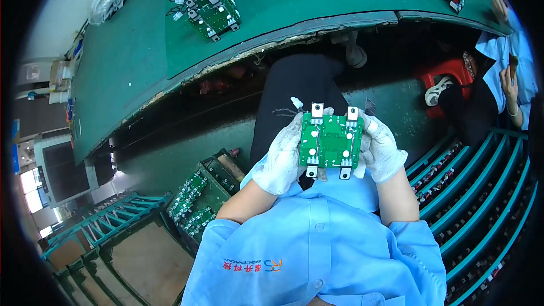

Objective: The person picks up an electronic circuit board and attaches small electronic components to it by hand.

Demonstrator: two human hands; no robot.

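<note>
Green and square, the circuit board (331,141) sits between two gloved hands, above the person's lap. The left hand (281,158) grips the board's left edge, with fingers curled behind it. The right hand (381,150) grips the right edge the same way. The board's flat face points up at the camera. Four small white parts stick out at its corners. More green boards (207,0) lie far away on the green table (124,51).
</note>
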